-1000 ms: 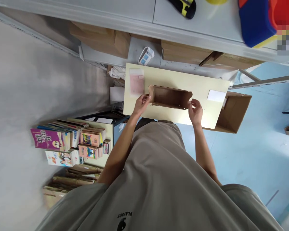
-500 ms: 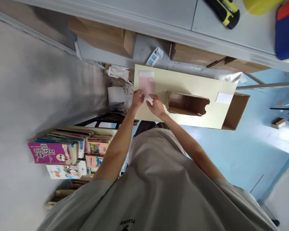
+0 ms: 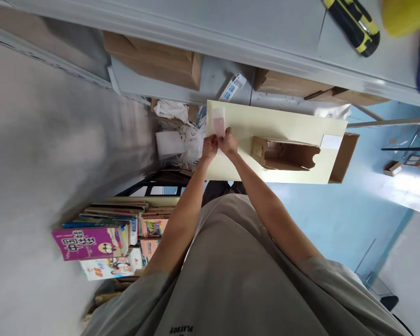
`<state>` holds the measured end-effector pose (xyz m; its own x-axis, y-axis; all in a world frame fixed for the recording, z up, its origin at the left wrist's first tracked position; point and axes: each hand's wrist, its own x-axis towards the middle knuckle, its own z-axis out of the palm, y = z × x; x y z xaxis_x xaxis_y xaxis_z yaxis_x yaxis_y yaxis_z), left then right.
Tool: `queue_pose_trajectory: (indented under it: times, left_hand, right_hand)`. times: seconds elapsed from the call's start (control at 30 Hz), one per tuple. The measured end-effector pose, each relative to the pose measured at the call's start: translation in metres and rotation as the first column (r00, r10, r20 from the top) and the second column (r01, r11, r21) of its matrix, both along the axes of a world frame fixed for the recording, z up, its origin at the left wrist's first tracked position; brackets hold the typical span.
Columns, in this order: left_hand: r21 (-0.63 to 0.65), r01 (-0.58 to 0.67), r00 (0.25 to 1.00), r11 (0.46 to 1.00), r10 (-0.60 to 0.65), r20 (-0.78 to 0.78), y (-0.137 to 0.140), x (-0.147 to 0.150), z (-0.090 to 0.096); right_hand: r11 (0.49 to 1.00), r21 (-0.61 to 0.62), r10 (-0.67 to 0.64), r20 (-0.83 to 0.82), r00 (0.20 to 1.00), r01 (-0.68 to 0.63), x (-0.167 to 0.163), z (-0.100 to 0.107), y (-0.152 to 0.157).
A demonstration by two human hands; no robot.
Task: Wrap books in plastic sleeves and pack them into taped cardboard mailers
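Observation:
A thin pink-and-white sheet (image 3: 219, 124) lies toward the left end of the pale yellow tabletop (image 3: 238, 116); whether it is paper or a flat packet I cannot tell. Its near end is pinched by my left hand (image 3: 210, 147), fingers closed. Right beside it, my right hand (image 3: 228, 143) is closed on the same end from the right. The two hands touch or nearly touch, and the fingers cover the sheet's near edge. An open cardboard box (image 3: 259, 151) sits on the tabletop to the right of my hands.
A white card (image 3: 331, 141) lies at the tabletop's right end, near another cardboard box (image 3: 345, 158). White paper scraps (image 3: 192, 144) fill the space at left. Behind are a power strip (image 3: 232, 88) and a grey shelf (image 3: 231, 35). Books (image 3: 91, 242) are stacked lower left.
My hands have come together and closed on the sheet's near end. The sheet now looks about half as wide, as if folded lengthwise. The view has shifted slightly.

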<state>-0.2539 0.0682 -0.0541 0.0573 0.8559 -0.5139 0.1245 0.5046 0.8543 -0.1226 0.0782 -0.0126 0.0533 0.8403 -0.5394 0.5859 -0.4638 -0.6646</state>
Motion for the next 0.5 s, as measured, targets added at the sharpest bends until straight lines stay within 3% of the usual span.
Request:
queue_pose_trajectory:
  times: [0.1,0.2,0.27,0.37,0.5]
  left_hand:
    - [-0.09,-0.108,0.993,0.99,0.102,-0.066,0.0,-0.014,0.015]
    - [-0.052,-0.176,0.984,0.983,0.175,-0.031,-0.002,-0.031,0.045]
    - [0.008,-0.093,0.99,0.996,0.091,0.109,-0.006,-0.037,0.077]
    - [0.043,0.163,0.957,0.986,-0.168,0.237,-0.015,-0.026,0.137]
    - [0.107,0.266,0.955,0.958,-0.277,0.109,-0.023,0.021,0.212]
  right_hand:
    - [0.997,-0.066,-0.021,0.107,0.994,0.028,-0.009,0.04,-0.009]
    - [0.998,0.031,-0.045,-0.007,0.999,0.046,0.006,0.083,-0.038]
    - [0.985,0.121,-0.109,-0.115,0.987,0.123,0.025,0.109,-0.063]
    - [0.933,0.255,-0.172,-0.302,0.938,0.253,0.06,0.146,-0.096]
    - [0.896,0.255,-0.217,-0.466,0.858,0.365,0.119,0.188,-0.119]
